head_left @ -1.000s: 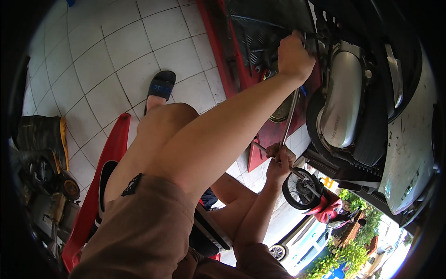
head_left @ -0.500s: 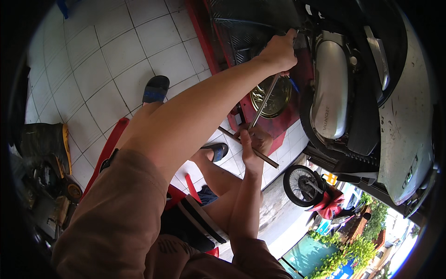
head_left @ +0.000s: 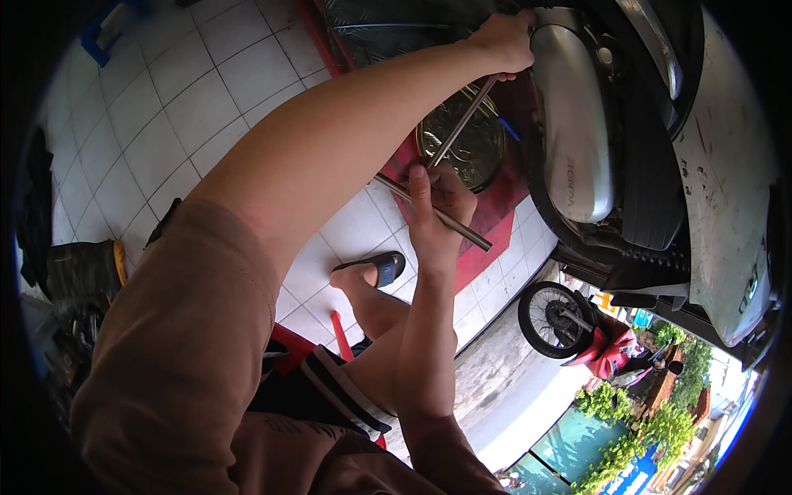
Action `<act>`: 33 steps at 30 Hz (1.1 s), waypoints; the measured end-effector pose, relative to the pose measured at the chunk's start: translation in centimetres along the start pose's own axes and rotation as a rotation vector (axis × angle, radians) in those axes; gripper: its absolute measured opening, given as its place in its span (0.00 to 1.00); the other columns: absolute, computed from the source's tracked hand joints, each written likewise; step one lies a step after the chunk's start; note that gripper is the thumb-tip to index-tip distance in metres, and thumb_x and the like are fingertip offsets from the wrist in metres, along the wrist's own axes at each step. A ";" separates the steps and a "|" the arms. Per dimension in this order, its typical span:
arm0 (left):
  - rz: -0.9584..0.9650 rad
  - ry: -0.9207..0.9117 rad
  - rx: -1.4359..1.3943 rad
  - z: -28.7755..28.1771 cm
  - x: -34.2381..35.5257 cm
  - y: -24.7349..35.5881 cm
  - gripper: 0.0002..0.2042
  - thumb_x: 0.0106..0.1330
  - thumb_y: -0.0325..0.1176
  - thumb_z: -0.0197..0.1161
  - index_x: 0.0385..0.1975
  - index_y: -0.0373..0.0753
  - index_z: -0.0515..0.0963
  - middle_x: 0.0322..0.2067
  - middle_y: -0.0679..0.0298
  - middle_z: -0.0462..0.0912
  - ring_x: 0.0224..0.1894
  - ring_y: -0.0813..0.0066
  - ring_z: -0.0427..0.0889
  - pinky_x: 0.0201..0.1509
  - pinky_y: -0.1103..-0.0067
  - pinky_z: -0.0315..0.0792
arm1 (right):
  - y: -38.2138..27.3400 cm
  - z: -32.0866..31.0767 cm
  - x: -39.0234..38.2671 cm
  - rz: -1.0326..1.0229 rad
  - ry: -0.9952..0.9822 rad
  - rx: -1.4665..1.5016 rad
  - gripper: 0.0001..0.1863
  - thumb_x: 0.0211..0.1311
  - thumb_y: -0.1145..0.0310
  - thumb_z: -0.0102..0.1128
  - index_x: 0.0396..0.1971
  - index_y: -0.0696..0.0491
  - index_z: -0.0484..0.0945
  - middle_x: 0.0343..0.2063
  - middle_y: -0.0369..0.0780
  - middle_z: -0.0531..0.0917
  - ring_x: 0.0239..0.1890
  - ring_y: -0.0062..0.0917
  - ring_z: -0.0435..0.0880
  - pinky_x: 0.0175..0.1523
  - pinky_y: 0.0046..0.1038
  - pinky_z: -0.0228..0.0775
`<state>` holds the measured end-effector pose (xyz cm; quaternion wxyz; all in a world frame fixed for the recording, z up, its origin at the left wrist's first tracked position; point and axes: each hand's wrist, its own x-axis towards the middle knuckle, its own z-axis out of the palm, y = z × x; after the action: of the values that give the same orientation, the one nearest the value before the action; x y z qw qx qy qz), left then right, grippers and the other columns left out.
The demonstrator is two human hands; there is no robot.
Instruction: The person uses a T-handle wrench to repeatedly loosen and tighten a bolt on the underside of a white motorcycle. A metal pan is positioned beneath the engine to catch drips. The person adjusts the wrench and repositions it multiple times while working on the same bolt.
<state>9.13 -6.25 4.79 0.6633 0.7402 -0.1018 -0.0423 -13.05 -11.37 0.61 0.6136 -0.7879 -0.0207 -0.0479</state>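
White floor tiles (head_left: pixel 157 91) are filling the ten o'clock part of the view, and a red ramp (head_left: pixel 487 223) is running under the motorbike toward the middle. Your left arm is stretching from seven o'clock up to one o'clock, where your left hand (head_left: pixel 505 41) is closing its fingers around the upper end of a long metal T-bar wrench (head_left: pixel 459 128), right against the silver engine cover (head_left: pixel 577 140) of the motorbike. The wrench shaft is slanting down from that hand toward the centre, passing in front of a round brass-coloured pan (head_left: pixel 474 148) lying on the ramp. Your right hand (head_left: pixel 441 210) is sitting just below the centre, fingers wrapped tight around the cross handle (head_left: pixel 462 227) of the wrench, with the index finger lying straight up along the shaft; the handle is sticking out toward four o'clock and toward nine o'clock from your fist. A black tyre (head_left: pixel 652 190) is curving around the engine cover at three o'clock, touching the grey bodywork (head_left: pixel 726 190) beyond it. Your foot in a dark sandal (head_left: pixel 381 268) is resting on the tiles just below your right hand. At four o'clock a red scooter (head_left: pixel 577 330) is standing out on the street, well apart from you, beside green hedges (head_left: pixel 660 412).
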 end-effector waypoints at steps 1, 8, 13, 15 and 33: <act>-0.006 0.009 0.022 0.0 0.2 0.0 0.25 0.56 0.22 0.55 0.57 0.36 0.66 0.20 0.56 0.82 0.18 0.72 0.83 0.21 0.78 0.79 | 0.2 0.1 0.2 -0.021 -0.006 -0.006 0.11 0.61 0.74 0.62 0.21 0.62 0.74 0.24 0.40 0.80 0.28 0.20 0.76 0.37 0.21 0.68; 0.033 0.053 -0.014 -0.2 1.2 -0.5 0.25 0.59 0.26 0.56 0.59 0.39 0.65 0.25 0.52 0.83 0.17 0.64 0.82 0.18 0.74 0.77 | -0.2 1.1 1.0 0.008 0.031 -0.002 0.13 0.61 0.72 0.63 0.19 0.62 0.74 0.24 0.41 0.80 0.27 0.21 0.75 0.35 0.22 0.67; -0.027 0.003 0.106 -0.7 1.1 -0.6 0.24 0.58 0.32 0.59 0.57 0.40 0.70 0.25 0.56 0.84 0.25 0.66 0.85 0.30 0.73 0.80 | 0.3 1.8 1.5 -0.085 -0.003 -0.094 0.13 0.62 0.70 0.62 0.21 0.62 0.74 0.24 0.40 0.78 0.26 0.20 0.73 0.32 0.21 0.65; -0.018 0.003 -0.059 -1.6 0.5 -0.6 0.22 0.61 0.30 0.58 0.56 0.38 0.68 0.27 0.51 0.83 0.21 0.63 0.84 0.24 0.72 0.79 | -0.2 2.4 1.7 -0.101 -0.013 -0.053 0.13 0.62 0.69 0.62 0.22 0.62 0.74 0.25 0.40 0.77 0.26 0.20 0.73 0.32 0.21 0.64; -0.389 0.236 -0.616 -11.3 -21.3 0.8 0.15 0.72 0.40 0.53 0.40 0.32 0.75 0.29 0.63 0.77 0.29 0.76 0.73 0.33 0.81 0.68 | -3.5 4.8 5.1 -0.187 -0.031 0.307 0.15 0.45 0.71 0.75 0.32 0.56 0.78 0.30 0.36 0.76 0.29 0.19 0.73 0.34 0.22 0.66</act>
<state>-9.50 9.09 5.33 0.8414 0.5114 0.1354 -0.1105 -8.04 -6.01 3.40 0.7192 -0.6802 -0.1104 -0.0887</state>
